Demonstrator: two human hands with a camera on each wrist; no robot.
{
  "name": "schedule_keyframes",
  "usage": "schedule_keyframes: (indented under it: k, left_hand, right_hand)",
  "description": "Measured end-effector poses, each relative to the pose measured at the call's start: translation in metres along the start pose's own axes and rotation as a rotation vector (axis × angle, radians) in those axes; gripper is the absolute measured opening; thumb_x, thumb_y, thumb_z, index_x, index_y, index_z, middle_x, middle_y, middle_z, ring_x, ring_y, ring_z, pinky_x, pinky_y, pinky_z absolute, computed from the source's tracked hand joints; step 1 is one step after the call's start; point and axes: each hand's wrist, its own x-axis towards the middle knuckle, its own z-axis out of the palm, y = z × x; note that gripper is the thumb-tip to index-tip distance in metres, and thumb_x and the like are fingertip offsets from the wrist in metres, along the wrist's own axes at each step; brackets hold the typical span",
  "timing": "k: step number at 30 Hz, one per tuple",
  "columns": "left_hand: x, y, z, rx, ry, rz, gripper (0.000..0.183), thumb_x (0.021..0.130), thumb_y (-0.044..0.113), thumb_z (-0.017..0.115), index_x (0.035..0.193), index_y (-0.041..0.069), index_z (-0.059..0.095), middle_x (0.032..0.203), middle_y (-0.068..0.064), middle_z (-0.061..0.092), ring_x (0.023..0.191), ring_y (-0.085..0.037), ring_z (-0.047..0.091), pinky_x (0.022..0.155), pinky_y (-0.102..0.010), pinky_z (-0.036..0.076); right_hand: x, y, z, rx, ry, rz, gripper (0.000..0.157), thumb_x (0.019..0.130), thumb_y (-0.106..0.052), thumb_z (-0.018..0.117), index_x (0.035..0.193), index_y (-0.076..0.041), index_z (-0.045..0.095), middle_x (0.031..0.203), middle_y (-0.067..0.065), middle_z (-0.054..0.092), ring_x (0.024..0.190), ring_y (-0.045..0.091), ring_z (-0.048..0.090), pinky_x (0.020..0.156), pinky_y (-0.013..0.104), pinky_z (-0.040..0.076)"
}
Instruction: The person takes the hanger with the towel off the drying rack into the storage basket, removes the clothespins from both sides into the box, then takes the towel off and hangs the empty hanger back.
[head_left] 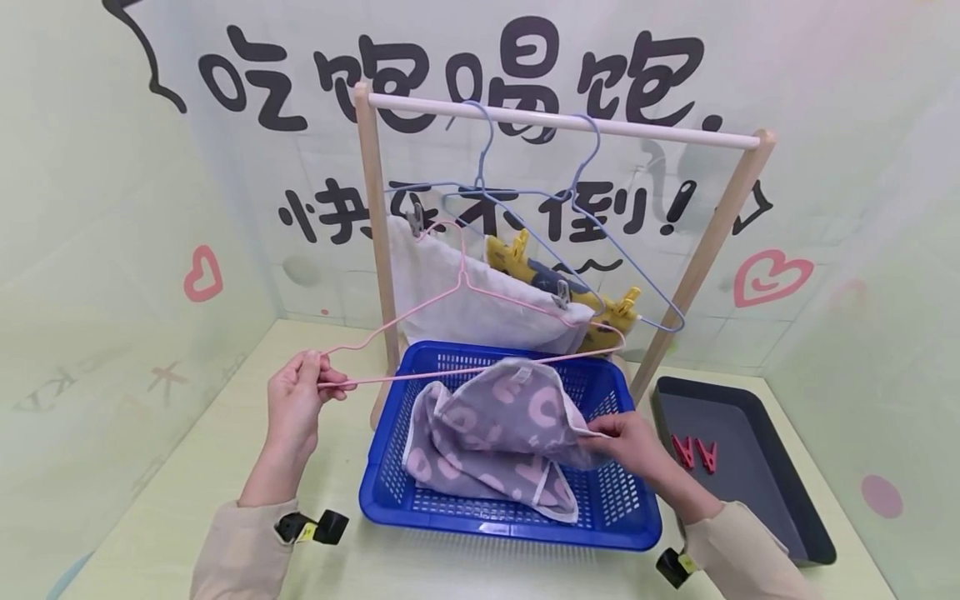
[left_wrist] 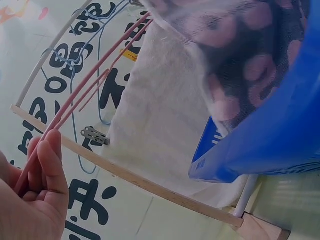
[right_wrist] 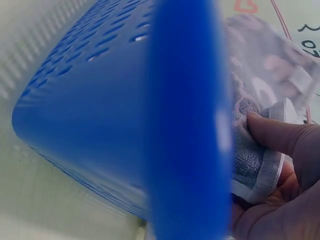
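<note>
My left hand grips a pink wire hanger by its left end, holding it above the back of a blue basket. Between thumb and fingers, my right hand pinches the white-trimmed edge of a grey towel with pink shapes. The towel's upper part is lifted against the hanger's lower bar, while the rest lies in the basket. In the right wrist view the basket rim covers much of the towel, and the thumb presses on its hem.
Behind the basket stands a wooden rack with two blue hangers. A white towel and a yellow patterned cloth hang there, clipped with pegs. On the right, a dark tray holds red clothespins.
</note>
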Motion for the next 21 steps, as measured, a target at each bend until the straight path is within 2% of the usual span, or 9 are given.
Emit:
schedule_keyframes:
  k: [6, 9, 13, 15, 17, 19, 21]
  left_hand:
    - [-0.001, -0.001, -0.002, -0.023, -0.029, 0.005, 0.031, 0.101, 0.019, 0.042, 0.074, 0.008, 0.053, 0.060, 0.001, 0.062, 0.053, -0.008, 0.064, 0.049, -0.016, 0.050]
    - [-0.001, -0.001, -0.003, -0.028, -0.036, 0.008, 0.031, 0.101, 0.018, 0.042, 0.074, 0.009, 0.053, 0.059, 0.001, 0.062, 0.053, -0.008, 0.064, 0.049, -0.016, 0.049]
    - [-0.001, -0.001, -0.004, -0.033, -0.041, 0.006, 0.031, 0.101, 0.018, 0.041, 0.074, 0.009, 0.053, 0.059, 0.001, 0.061, 0.053, -0.008, 0.064, 0.048, -0.016, 0.049]
    - [-0.001, 0.000, -0.004, -0.027, -0.043, 0.003, 0.031, 0.101, 0.018, 0.042, 0.073, 0.009, 0.053, 0.059, 0.001, 0.061, 0.053, -0.008, 0.064, 0.049, -0.016, 0.049]
    - [-0.001, 0.000, -0.005, -0.024, -0.051, 0.000, 0.031, 0.101, 0.018, 0.042, 0.073, 0.009, 0.054, 0.060, 0.001, 0.062, 0.054, -0.008, 0.064, 0.049, -0.017, 0.049]
    - [-0.001, 0.000, -0.006, -0.023, -0.060, -0.001, 0.031, 0.101, 0.018, 0.042, 0.073, 0.009, 0.054, 0.060, 0.001, 0.062, 0.054, -0.008, 0.064, 0.049, -0.017, 0.050]
    - [-0.002, 0.001, -0.007, -0.015, -0.064, -0.001, 0.032, 0.101, 0.018, 0.042, 0.073, 0.010, 0.054, 0.060, 0.001, 0.062, 0.054, -0.008, 0.064, 0.049, -0.017, 0.050]
  right_hand:
    - [0.004, 0.004, 0.004, -0.101, 0.000, -0.045, 0.012, 0.079, -0.010, 0.074, 0.081, 0.002, 0.070, 0.067, 0.002, 0.062, 0.056, 0.008, 0.049, 0.049, 0.020, 0.043]
    - [0.005, 0.005, 0.006, -0.133, -0.005, -0.038, 0.012, 0.080, -0.011, 0.074, 0.077, -0.001, 0.069, 0.063, 0.000, 0.059, 0.053, 0.007, 0.047, 0.047, 0.020, 0.041]
    - [0.006, 0.005, 0.006, -0.117, 0.004, 0.007, 0.015, 0.081, -0.010, 0.072, 0.085, 0.003, 0.068, 0.072, 0.005, 0.064, 0.059, 0.012, 0.054, 0.051, 0.022, 0.047]
    - [0.006, 0.003, 0.003, -0.098, 0.055, 0.034, 0.021, 0.084, -0.010, 0.070, 0.097, 0.006, 0.067, 0.083, 0.011, 0.067, 0.069, 0.018, 0.061, 0.060, 0.026, 0.052]
    - [0.006, 0.000, -0.003, -0.071, 0.142, 0.068, 0.028, 0.088, -0.011, 0.065, 0.109, 0.007, 0.063, 0.096, 0.017, 0.067, 0.083, 0.024, 0.063, 0.070, 0.029, 0.053]
    - [0.007, -0.002, -0.010, 0.010, 0.225, 0.095, 0.032, 0.094, -0.013, 0.057, 0.118, 0.008, 0.057, 0.107, 0.023, 0.064, 0.095, 0.029, 0.063, 0.080, 0.031, 0.053]
    - [0.007, -0.004, -0.018, 0.112, 0.295, 0.108, 0.037, 0.099, -0.019, 0.049, 0.124, 0.009, 0.053, 0.112, 0.024, 0.062, 0.099, 0.025, 0.063, 0.084, 0.028, 0.052]
